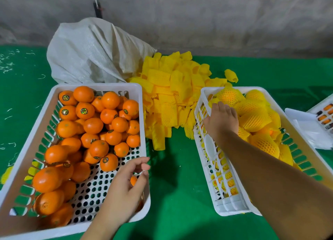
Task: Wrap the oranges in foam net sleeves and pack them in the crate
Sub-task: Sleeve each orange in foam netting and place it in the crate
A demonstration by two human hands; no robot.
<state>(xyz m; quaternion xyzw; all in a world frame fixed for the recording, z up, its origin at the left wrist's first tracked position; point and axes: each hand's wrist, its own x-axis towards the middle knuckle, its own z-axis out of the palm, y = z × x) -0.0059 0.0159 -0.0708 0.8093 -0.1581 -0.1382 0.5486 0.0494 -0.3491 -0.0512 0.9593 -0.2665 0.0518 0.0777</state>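
Head view looks down on a green-covered table with two white plastic crates. Near the left edge, the left crate holds loose, unwrapped oranges, many with small round stickers. The left hand hovers over that crate's near right corner, its fingers loosely curled and holding nothing I can make out; a small orange shows just beneath them. The right crate is filled with oranges wrapped in yellow foam net sleeves. The right hand reaches into its far left corner, palm down; whether its fingers grip a wrapped orange there cannot be told. Between the crates, toward the far edge, lies a heap of empty sleeves beside a white woven sack.
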